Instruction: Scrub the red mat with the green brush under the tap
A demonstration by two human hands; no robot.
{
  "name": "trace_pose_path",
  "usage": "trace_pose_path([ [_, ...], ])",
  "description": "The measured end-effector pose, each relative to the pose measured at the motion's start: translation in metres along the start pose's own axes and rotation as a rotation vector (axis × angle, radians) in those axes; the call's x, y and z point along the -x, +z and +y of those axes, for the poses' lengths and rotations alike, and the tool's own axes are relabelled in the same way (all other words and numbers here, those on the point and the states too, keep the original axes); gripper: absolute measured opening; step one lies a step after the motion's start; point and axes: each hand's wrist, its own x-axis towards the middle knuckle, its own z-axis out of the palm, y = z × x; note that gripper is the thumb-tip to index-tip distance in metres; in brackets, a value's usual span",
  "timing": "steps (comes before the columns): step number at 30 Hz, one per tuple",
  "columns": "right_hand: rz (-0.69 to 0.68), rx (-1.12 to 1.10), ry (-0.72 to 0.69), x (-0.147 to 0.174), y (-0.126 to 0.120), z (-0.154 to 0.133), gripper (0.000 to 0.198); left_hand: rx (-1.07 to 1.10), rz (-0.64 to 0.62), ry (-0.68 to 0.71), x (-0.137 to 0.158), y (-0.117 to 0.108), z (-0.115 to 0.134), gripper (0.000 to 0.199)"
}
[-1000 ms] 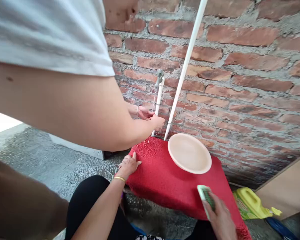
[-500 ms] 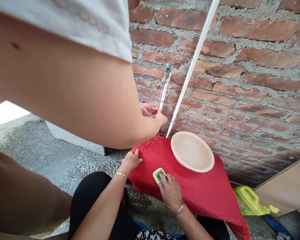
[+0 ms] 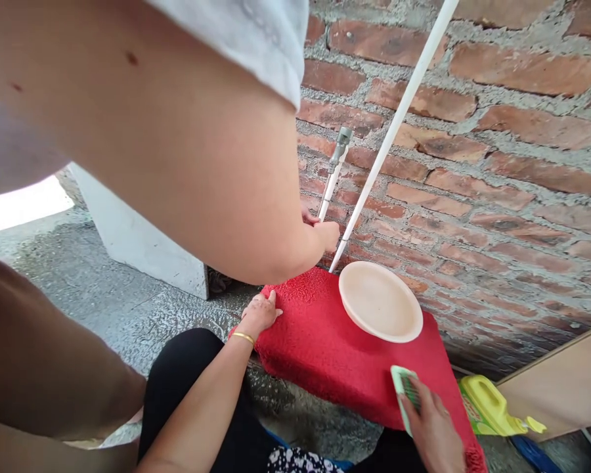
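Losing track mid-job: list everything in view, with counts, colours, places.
Brick wall: 1, reddish, background
Pipes: 2, white, before wall
Tap: 1, grey, atop shorter pipe
Cloth: 1, red, centre
Basin: 1, pale peach, on cloth
Brush: 1, pale green, lower right
Jug: 1, yellow, right of cloth
Board: 1, tan, right edge
Unclear item: 1, blue, below jug
Slab: 1, white, left
Floor: 1, grey, beneath
Co-worker's arm: 1, white-sleeved, upper left
Co-worker's hands: 2, below tap, one mostly hidden
Co-worker's legs: count unclear, lower left
Patterned fabric: 1, black-and-white, bottom
Bracelet: 1, gold-coloured, lower centre
Own legs: 2, black-clad, bottom
Left hand: 1, on cloth's left edge
Right hand: 1, bare, holding brush
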Motion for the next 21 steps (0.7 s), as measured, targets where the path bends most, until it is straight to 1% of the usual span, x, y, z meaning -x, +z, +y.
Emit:
trace_pose_path([
  [4,-0.114,-0.078,-0.262,-0.034,0.016,-0.135,0.039,-0.019,0.007,-0.004,0.003,0.000,0.000,0.072],
  [6,-0.171,-0.045,-0.366,-0.050,0.021,-0.192,0.038,-0.027,0.013,0.001,0.004,0.000,-0.001,0.069],
  [8,-0.230,-0.002,-0.422,-0.063,0.026,-0.231,0.040,-0.036,0.019,0.013,0.004,-0.001,-0.001,0.066],
  [10,-0.277,0.041,-0.436,-0.072,0.029,-0.251,0.043,-0.044,0.020,0.025,0.004,-0.001,-0.002,0.063],
  [12,-0.299,0.082,-0.416,-0.076,0.031,-0.251,0.045,-0.050,0.018,0.028,0.004,-0.001,-0.002,0.062],
  [13,-0.299,0.103,-0.395,-0.077,0.032,-0.245,0.045,-0.052,0.019,0.029,0.003,-0.001,-0.002,0.062],
  [15,-0.276,0.144,-0.341,-0.076,0.032,-0.220,0.043,-0.054,0.026,0.035,0.002,0.001,-0.003,0.064],
  [16,-0.258,0.162,-0.312,-0.074,0.032,-0.202,0.042,-0.054,0.029,0.038,0.002,0.002,-0.003,0.065],
  [18,-0.214,0.186,-0.256,-0.066,0.029,-0.158,0.039,-0.053,0.030,0.030,0.000,0.004,-0.003,0.067],
  [21,-0.130,0.206,-0.132,-0.049,0.024,-0.073,0.042,-0.060,0.019,0.000,0.000,0.006,-0.002,0.070],
])
